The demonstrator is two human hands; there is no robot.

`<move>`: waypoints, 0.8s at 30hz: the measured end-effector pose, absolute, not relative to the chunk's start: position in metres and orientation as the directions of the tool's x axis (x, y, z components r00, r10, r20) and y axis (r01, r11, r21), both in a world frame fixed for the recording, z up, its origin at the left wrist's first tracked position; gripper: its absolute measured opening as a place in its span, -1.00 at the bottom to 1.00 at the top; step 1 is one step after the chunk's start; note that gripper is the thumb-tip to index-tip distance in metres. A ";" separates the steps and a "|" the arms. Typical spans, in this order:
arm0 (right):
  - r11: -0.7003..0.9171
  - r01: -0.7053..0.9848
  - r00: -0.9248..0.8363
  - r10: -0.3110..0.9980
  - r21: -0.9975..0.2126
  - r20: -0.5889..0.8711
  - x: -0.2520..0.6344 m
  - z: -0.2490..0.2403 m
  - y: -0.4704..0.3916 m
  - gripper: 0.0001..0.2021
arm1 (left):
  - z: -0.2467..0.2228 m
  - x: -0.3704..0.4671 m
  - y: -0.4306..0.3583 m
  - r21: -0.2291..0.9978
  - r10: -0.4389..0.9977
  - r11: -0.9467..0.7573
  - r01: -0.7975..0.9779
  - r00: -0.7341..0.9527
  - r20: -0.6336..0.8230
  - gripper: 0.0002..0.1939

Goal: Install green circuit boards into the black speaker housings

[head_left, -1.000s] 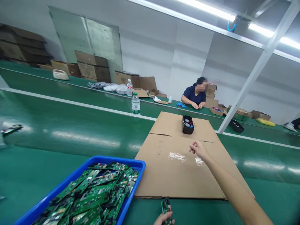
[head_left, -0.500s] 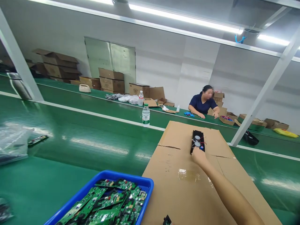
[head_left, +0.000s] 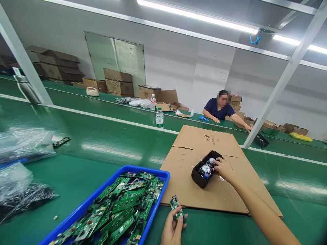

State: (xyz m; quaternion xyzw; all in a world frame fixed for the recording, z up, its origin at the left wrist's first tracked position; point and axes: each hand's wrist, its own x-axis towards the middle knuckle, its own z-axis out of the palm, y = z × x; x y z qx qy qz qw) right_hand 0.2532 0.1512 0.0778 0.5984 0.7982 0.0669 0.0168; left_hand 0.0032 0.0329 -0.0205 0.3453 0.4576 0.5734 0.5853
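Observation:
Low in the view, my left hand (head_left: pixel 173 228) pinches a small green circuit board (head_left: pixel 174 203) that points upward between thumb and fingers. Farther off, my right hand (head_left: pixel 224 170) grips the right end of a black speaker housing (head_left: pixel 200 180), its fingers over the edge by one driver. The housing sits tilted over a cardboard sheet (head_left: pixel 184 177), its open side facing up. Two round speaker drivers (head_left: pixel 205 169) and thin red wires show inside. Left of my left hand stands a blue tray (head_left: pixel 167 177) heaped with green circuit boards (head_left: pixel 127 201).
Plastic bags (head_left: pixel 25 146) and a loose board (head_left: pixel 61 142) lie on the green bench at left. A water bottle (head_left: pixel 159 119) stands beyond the tray. Across the bench a person (head_left: pixel 218 108) reaches toward a black housing (head_left: pixel 261 140) by a slanted post (head_left: pixel 281 81).
My right hand has drawn the speaker housing nearer, and the housing has turned. My left hand has come into view with the board. The person opposite has stretched an arm toward the black housing.

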 end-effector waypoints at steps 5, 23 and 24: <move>0.442 0.888 -0.443 0.896 0.129 -0.021 0.229 0.085 0.069 -0.94 | 0.008 -0.009 0.025 0.948 0.996 0.071 -0.310 -0.022 -0.082 -0.58; 0.543 0.808 -0.574 0.642 0.228 0.508 0.175 0.045 -0.091 -0.58 | 0.047 -0.005 0.003 0.863 0.933 0.309 -0.400 0.302 -0.194 -0.24; 0.596 0.779 -0.599 0.616 0.195 0.512 0.172 0.047 -0.091 -0.67 | 0.048 -0.005 0.002 0.862 0.930 0.317 -0.396 0.310 -0.199 -0.24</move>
